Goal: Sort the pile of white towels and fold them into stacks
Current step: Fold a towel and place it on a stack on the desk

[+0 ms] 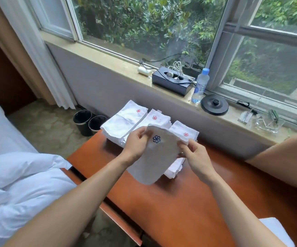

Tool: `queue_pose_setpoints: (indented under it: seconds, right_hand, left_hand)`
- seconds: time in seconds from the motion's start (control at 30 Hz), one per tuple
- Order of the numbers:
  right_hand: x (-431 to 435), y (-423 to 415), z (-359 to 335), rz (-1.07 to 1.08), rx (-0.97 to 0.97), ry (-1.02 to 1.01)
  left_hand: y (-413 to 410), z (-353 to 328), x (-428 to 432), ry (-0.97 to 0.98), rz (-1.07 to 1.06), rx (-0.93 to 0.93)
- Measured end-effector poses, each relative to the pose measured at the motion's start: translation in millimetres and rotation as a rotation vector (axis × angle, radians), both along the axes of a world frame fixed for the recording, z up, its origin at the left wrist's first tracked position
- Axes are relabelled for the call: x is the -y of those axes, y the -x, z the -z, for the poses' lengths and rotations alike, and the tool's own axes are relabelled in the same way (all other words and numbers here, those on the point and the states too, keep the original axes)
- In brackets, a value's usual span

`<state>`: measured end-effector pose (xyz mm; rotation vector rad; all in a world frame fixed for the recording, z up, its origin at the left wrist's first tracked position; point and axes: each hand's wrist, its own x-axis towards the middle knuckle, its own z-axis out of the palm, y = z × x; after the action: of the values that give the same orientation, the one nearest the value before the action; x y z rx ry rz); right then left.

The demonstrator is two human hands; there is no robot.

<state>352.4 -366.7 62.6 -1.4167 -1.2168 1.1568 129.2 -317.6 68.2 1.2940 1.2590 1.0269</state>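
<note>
Both hands hold one white towel [155, 155] above the table [188, 202]. The left hand [137, 143] pinches its far left edge. The right hand [196, 158] pinches its right edge.

1. A big window [144, 29] shows green trees and lets daylight in.
2. A white curtain [37, 56] hangs on its left.
3. A brown table [188, 202] stands below the stone sill [108, 57].
4. A white bed [19, 184] is on the left, near two black bins [83, 123].

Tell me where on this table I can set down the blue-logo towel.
Bare table wood lies right of your right hand, between the red-logo towel stacks and the white cloth at the near corner. The far end is crowded.
</note>
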Motion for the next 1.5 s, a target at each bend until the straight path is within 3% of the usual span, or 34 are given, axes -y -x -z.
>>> queue_pose_setpoints:
  seconds: [0.37,0.63,0.83,1.13,1.3,1.5]
  right_hand:
    - [-70.1,63.3,8.0,-0.035,0.111,-0.087]
    - [-165.0,113.9,38.0,0.199,0.150,-0.052]
    - [-208.4,127.9,57.9,0.418,0.063,0.055]
    - [-244.0,120.0,103.2,0.565,0.134,0.167]
    - [-262.8,107.3,131.9,0.514,0.198,0.224]
    - [-287.5,104.6,151.5,0.484,0.279,0.286]
  left_hand:
    - [64.8,1.3,-70.0,-0.119,-0.041,-0.184]
    - [104.9,46.7,-203.3,-0.055,0.172,-0.128]
    - [87.5,86.6,-269.7,0.076,0.238,-0.103]
    - [64.0,147.2,-329.7,0.141,0.325,-0.150]
    - [49.9,170.9,-351.4,0.144,0.350,-0.185]
    - [37.1,189.5,-372.5,0.121,0.374,-0.392]
